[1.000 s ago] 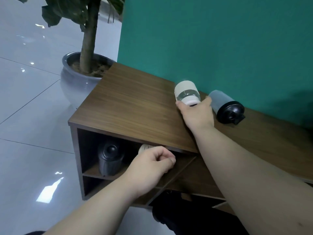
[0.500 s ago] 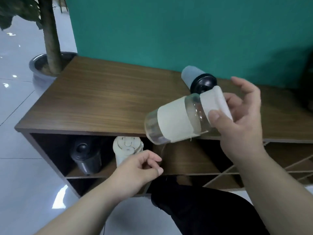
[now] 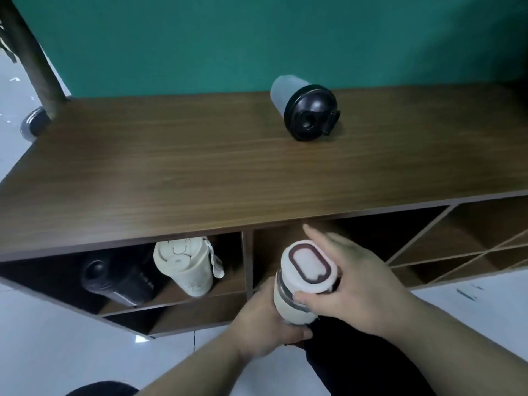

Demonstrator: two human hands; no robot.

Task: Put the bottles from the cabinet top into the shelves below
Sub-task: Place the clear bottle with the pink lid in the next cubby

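Observation:
Both my hands hold a clear glass bottle [image 3: 303,278] with a white sleeve and white lid, in front of the middle shelf opening. My left hand [image 3: 265,324] grips its lower body. My right hand [image 3: 354,284] wraps the lid end. A grey bottle with a black lid [image 3: 303,110] lies on its side on the wooden cabinet top [image 3: 171,172], near the wall. In the left shelf compartment lie a black bottle [image 3: 114,278] and a cream bottle [image 3: 185,267].
A green wall stands behind the cabinet. A plant trunk [image 3: 34,58] and its grey pot [image 3: 34,124] are at the far left. Diagonal-divided shelves [image 3: 463,247] lie to the right. My dark-clothed leg [image 3: 357,361] is below the hands, over a glossy white tile floor.
My right hand carried the glass bottle from the cabinet top down to the shelf front. My left hand left the cream bottle in the shelf and took hold of the glass bottle's body.

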